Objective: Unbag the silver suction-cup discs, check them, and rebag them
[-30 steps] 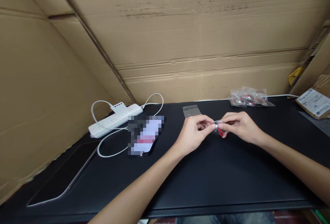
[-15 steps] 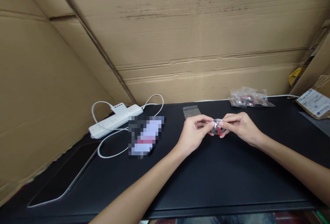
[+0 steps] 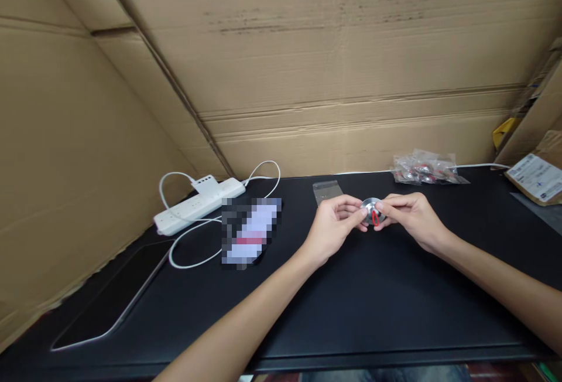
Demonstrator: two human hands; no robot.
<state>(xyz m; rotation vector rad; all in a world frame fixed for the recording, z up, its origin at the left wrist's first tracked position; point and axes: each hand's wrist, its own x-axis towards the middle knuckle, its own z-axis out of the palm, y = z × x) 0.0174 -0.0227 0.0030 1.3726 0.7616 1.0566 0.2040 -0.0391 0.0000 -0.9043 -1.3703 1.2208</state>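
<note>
In the head view, a shiny round metal disc [image 3: 370,203] is between the person's two hands, over the black bench [image 3: 386,306]; whether it touches the surface, I cannot tell. The left hand [image 3: 336,218] pinches the left edge of the disc, its thumb on the face and its fingers bent behind. The right hand [image 3: 408,215] pinches the right edge in the same manner, so both hands are nearly closed on it. A red cord loop [image 3: 375,219] lies across the front of the disc.

Behind the disc and a little left, there is a flat clear plastic bag [image 3: 328,190]. Behind it to the right lies a pile of clear packets [image 3: 425,170] with red and silvery contents. Far to the right of the disc is a brown package [image 3: 538,177] with a white label. Well to its left are a pixelated object [image 3: 252,232] and, farther, a white power strip [image 3: 199,206].
</note>
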